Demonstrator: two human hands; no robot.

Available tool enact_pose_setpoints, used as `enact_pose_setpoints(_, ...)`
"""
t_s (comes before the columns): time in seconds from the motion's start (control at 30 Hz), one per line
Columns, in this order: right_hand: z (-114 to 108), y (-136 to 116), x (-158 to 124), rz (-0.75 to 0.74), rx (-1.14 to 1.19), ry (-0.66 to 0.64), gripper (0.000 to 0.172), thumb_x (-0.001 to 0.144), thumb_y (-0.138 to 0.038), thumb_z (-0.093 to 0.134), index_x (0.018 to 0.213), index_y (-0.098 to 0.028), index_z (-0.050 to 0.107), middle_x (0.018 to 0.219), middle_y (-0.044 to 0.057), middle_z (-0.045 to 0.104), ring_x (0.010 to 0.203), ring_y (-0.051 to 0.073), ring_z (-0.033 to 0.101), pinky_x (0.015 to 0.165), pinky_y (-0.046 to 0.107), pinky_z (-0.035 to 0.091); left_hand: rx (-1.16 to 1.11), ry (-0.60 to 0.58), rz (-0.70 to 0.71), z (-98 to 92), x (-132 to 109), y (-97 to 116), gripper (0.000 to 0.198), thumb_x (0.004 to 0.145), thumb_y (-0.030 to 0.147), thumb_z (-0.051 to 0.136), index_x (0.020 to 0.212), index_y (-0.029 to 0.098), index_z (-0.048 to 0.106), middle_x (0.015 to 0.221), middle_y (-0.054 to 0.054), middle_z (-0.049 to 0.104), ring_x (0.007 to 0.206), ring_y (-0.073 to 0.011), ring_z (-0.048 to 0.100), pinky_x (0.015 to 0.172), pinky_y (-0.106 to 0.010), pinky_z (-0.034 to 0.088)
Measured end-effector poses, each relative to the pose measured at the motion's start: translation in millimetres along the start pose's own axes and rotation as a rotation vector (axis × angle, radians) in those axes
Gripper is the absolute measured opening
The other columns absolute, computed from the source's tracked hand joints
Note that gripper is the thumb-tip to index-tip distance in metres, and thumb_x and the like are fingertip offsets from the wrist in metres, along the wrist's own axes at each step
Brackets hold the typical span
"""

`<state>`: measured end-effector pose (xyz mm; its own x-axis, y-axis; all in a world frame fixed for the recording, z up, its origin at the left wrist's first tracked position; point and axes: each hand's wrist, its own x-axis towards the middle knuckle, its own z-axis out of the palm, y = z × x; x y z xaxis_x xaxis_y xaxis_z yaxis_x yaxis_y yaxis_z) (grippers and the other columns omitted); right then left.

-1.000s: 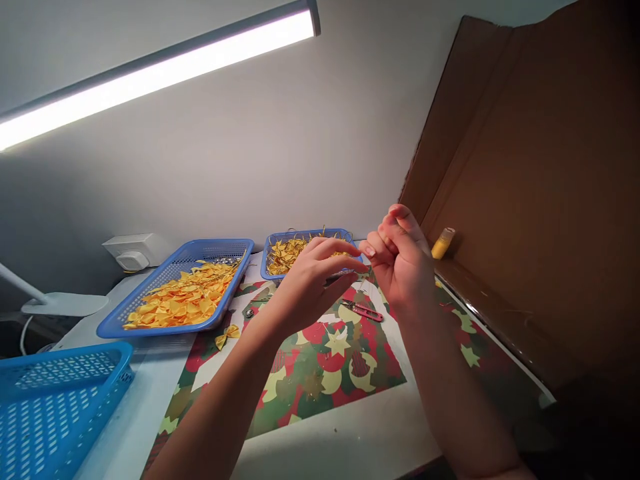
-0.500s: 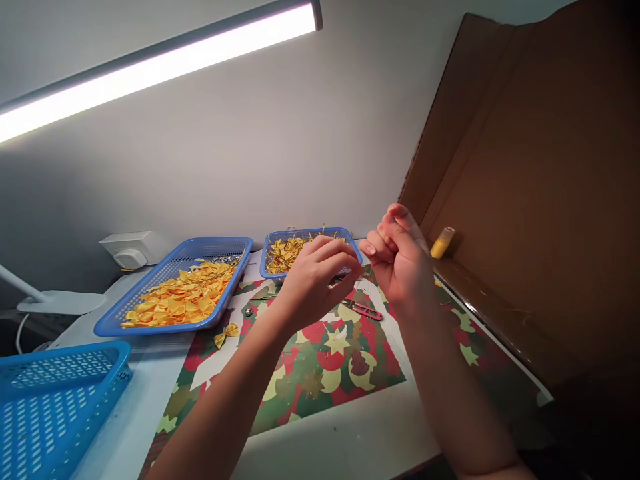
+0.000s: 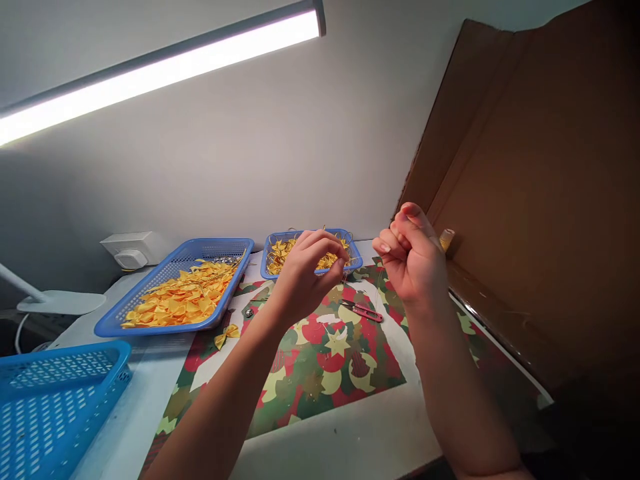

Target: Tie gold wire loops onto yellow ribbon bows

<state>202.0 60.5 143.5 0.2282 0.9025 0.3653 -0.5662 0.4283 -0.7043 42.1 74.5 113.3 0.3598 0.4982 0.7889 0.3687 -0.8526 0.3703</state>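
Shiny gold ribbon bows with thin, bendy loops (image 3: 280, 253) are filling a small blue plastic basket (image 3: 355, 263) near the middle of the frame, just behind the bare left hand (image 3: 303, 275). That hand is hanging in the air. Its thumb and first finger are making a round C, their tips sitting very close, and I cannot tell if they are touching or pinching something thin. Right of the middle, the bare right hand (image 3: 414, 260) is making a fist, its fingers lying curled together. I cannot see whether a thread is hiding inside.

I think the hands are doing some fine finger work over the counter (image 3: 350, 433). The next move is probably calling for a small, neat pinch and a steady right fist.

Below the hands, scissors-like snips with a red handle (image 3: 367, 312) are lying on smooth paper printed with red, green and cream shapes (image 3: 305, 393). One floppy yellow cloth bow (image 3: 227, 335) is resting left of the left arm, with a round silver bell (image 3: 249, 313) sitting near it. Farther left, a big blue basket with little holes (image 3: 217, 248) is holding a soft, crinkly heap of yellow ribbon pieces (image 3: 183, 297).
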Motion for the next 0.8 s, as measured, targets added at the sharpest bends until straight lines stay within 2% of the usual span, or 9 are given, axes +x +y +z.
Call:
enact_pose_setpoints(0.17, -0.6, 2.4, -0.1, -0.006, 0.023, 0.008, 0.027, 0.066, -0.023, 0.076, 0.081, -0.024, 0.054, 0.050, -0.012, 0.024, 0.042, 0.005, 0.023, 0.048, 0.022, 0.034, -0.118, -0.010, -0.100, 1.1, -0.2, -0.8, 0.014, 0.090, 0.015, 0.051, 0.078, 0.019, 0.057, 0.086, -0.004, 0.063, 0.086, -0.0159, 0.056, 0.083, -0.033, 0.044)
enact_pose_setpoints(0.33, -0.3, 7.6, -1.9, -0.007, 0.000, -0.044, 0.024, 0.071, -0.025, 0.073, 0.084, -0.025, 0.054, 0.051, -0.012, 0.021, 0.043, 0.006, 0.024, 0.051, 0.023, 0.038, -0.317, -0.023, -0.213, 0.7, 0.1, 1.0, 0.012, 0.089, 0.020, 0.051, 0.078, 0.019, 0.057, 0.083, -0.003, 0.060, 0.079, -0.0146, 0.055, 0.076, -0.031, 0.046)
enact_pose_setpoints(0.5, 1.4, 10.6, -3.7, 0.003, 0.002, -0.066, 0.025, 0.071, -0.027, 0.075, 0.085, -0.026, 0.054, 0.051, -0.012, 0.022, 0.044, 0.006, 0.026, 0.053, 0.024, 0.039, -0.534, -0.129, -0.394, 2.5, -0.6, 0.8, 0.012, 0.086, 0.025, 0.053, 0.078, 0.019, 0.059, 0.079, -0.003, 0.060, 0.073, -0.0133, 0.055, 0.066, -0.028, 0.048)
enact_pose_setpoints(0.63, 2.0, 11.8, -4.8, -0.001, -0.016, -0.064, 0.025, 0.072, -0.030, 0.074, 0.085, -0.026, 0.053, 0.052, -0.011, 0.021, 0.044, 0.007, 0.025, 0.052, 0.024, 0.037, -0.710, -0.244, -0.501, 12.0, -2.7, -1.2, 0.009, 0.085, 0.022, 0.051, 0.085, 0.020, 0.059, 0.080, -0.003, 0.064, 0.074, -0.0136, 0.062, 0.069, -0.028, 0.052)
enact_pose_setpoints(0.7, 1.6, 12.3, -5.0, 0.001, -0.018, -0.067, 0.024, 0.073, -0.030, 0.073, 0.085, -0.026, 0.053, 0.053, -0.011, 0.020, 0.044, 0.007, 0.025, 0.053, 0.024, 0.038, -0.692, -0.200, -0.529, 17.2, -3.9, -1.6, 0.013, 0.082, 0.018, 0.049, 0.091, 0.020, 0.059, 0.089, -0.005, 0.067, 0.080, -0.0146, 0.064, 0.071, -0.029, 0.054)
enact_pose_setpoints(0.8, 0.9, 12.5, -4.6, 0.000, 0.000, -0.068, 0.023, 0.073, -0.028, 0.073, 0.086, -0.026, 0.054, 0.052, -0.011, 0.021, 0.045, 0.007, 0.027, 0.054, 0.024, 0.040, -0.466, 0.014, -0.509, 20.8, -5.0, 1.0, 0.019, 0.075, 0.013, 0.049, 0.090, 0.020, 0.058, 0.099, -0.006, 0.066, 0.087, -0.0164, 0.063, 0.073, -0.031, 0.053)
